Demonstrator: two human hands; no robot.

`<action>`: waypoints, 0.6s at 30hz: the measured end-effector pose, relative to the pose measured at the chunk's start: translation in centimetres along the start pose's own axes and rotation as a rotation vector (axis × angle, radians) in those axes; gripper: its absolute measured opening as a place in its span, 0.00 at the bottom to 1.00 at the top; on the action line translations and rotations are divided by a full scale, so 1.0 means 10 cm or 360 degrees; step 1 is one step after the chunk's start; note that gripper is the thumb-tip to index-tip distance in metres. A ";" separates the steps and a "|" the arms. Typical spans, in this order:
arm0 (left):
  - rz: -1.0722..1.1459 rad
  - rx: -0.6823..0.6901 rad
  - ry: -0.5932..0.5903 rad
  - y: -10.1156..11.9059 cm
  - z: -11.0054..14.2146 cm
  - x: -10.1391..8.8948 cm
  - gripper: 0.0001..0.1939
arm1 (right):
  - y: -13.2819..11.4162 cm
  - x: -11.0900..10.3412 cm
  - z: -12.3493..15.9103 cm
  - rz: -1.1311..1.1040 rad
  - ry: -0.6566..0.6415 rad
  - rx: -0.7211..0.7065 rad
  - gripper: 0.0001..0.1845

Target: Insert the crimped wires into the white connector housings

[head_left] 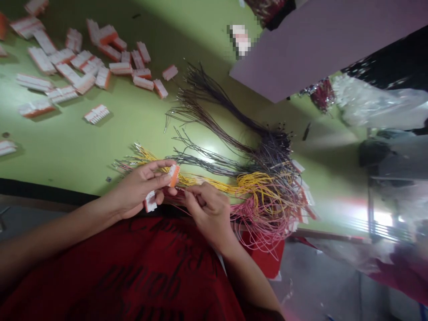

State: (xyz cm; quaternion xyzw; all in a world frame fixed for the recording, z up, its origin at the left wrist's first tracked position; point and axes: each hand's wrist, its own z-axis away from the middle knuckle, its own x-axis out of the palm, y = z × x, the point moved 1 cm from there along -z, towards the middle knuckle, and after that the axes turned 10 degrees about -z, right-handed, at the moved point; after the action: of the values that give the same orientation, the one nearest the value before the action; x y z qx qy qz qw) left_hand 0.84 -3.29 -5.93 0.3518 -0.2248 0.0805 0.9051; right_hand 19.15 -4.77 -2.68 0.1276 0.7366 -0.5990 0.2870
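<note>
My left hand (143, 185) is closed on a white and orange wire connector (174, 176), pinched between thumb and fingers. A second white connector (151, 201) sticks out below the same hand, by the palm. Just to the right, my right hand (210, 207) has thumb and forefinger pressed together at a thin red wire near the first connector; the exact grip is too small to make out. Beneath and behind both hands run yellow wires (214, 182) with metal tips at their left ends. Pink wires (257, 223) lie in a tangle right of my right hand.
Many loose white and orange connectors (67, 71) lie across the green table (133, 127) at upper left. Bundles of grey wires (214, 162), brown wires (214, 125) and black wires (230, 100) stretch behind my hands. A purple panel (301, 53) overhangs the upper right, near plastic bags (377, 102).
</note>
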 end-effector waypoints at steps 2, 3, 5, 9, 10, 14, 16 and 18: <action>0.0001 0.0009 -0.0014 0.00 0.01 0.01 0.27 | -0.02 0.00 -0.01 -0.0017 -0.0038 0.0065 0.10; -0.0006 0.0011 -0.0023 0.00 0.01 0.01 0.27 | -0.03 0.00 -0.02 -0.0042 -0.0051 0.0111 0.10; -0.0033 0.0014 -0.0042 0.00 0.01 0.02 0.27 | -0.05 -0.01 -0.04 -0.0104 -0.0075 0.0198 0.10; -0.0149 0.0079 -0.0039 -0.02 0.01 0.01 0.26 | -0.08 -0.02 -0.08 -0.0206 -0.0124 0.0319 0.10; -0.0190 0.0115 -0.0030 -0.03 0.01 0.02 0.25 | -0.08 -0.02 -0.09 -0.0230 -0.0143 0.0351 0.10; -0.0350 0.0256 0.0067 -0.03 0.02 0.06 0.20 | -0.08 0.02 -0.10 -0.0310 -0.0193 0.0437 0.11; -0.0397 0.0287 0.0113 -0.02 0.03 0.08 0.19 | -0.07 0.05 -0.09 -0.0336 -0.0201 0.0450 0.10; -0.0426 0.0304 0.0112 -0.01 0.05 0.12 0.18 | -0.07 0.07 -0.08 -0.0374 -0.0235 0.0458 0.10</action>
State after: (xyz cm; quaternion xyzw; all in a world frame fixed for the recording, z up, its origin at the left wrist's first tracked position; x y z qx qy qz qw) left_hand 1.75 -3.69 -5.16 0.4602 -0.1353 -0.0075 0.8774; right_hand 18.03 -4.33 -2.41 0.0362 0.6303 -0.7351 0.2472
